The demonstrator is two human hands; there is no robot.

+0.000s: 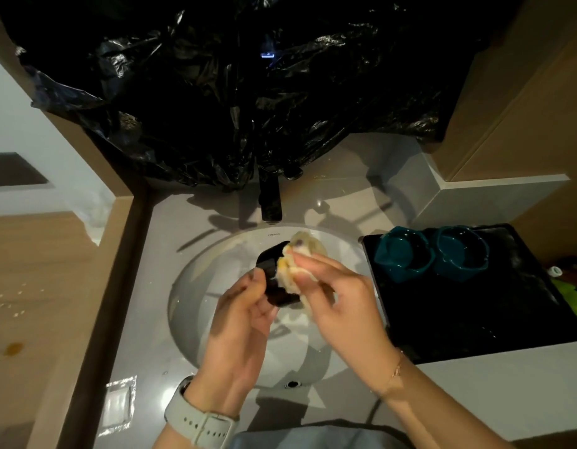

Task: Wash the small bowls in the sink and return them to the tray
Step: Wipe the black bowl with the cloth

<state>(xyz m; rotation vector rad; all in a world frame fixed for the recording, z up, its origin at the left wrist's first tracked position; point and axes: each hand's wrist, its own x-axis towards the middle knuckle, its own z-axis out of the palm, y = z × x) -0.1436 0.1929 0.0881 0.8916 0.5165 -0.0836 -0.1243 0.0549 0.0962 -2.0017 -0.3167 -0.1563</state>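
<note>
Two hands meet over the sink (196, 306) — left hand (245, 322) fingers clasp a small dark bowl (274, 270), right hand (342, 303) fingers pinch a pale sponge (300, 264) against it. Right, on the desk, a black tray (475, 319) carries two teal bowls (429, 251).

Both hands up in front of us, close together

Our left hand (245, 314) has fingers curled in a grip, watch on that wrist; our right hand (339, 299) pinches with thumb and fingertips, thin bracelet on its wrist.
</note>
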